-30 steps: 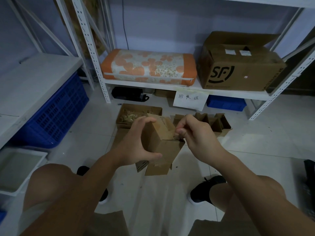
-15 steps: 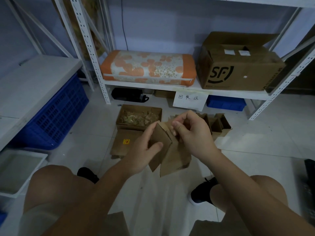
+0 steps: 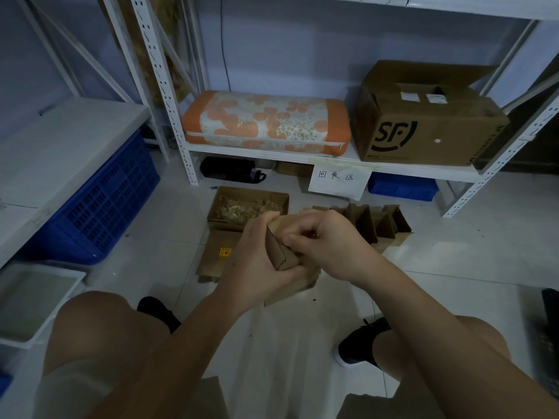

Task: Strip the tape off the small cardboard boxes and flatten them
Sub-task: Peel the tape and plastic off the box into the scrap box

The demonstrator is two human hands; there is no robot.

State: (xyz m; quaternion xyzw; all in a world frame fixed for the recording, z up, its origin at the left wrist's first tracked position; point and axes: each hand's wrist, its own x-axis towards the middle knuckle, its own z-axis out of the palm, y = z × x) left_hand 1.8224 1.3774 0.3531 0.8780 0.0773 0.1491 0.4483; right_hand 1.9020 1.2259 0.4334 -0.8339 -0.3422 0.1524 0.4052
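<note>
- The small cardboard box [image 3: 282, 247] now sits more collapsed and closer between both hands than half a second ago, above the floor [image 3: 438, 267].
- Left hand [image 3: 257, 261] grips its side.
- Right hand [image 3: 325, 241], fingers curled, pinches its top edge.

The left hand [image 3: 257, 261] grips a small cardboard box [image 3: 279, 246] above the floor [image 3: 453, 267], while the right hand [image 3: 326, 243] pinches at its top edge. Beyond lie an open box of scraps [image 3: 246, 207] and flattened cardboard [image 3: 216, 261].

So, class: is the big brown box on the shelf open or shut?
Open. The big brown box has a top flap standing up at the back, leaving a gap; what's inside cannot be seen.
</note>
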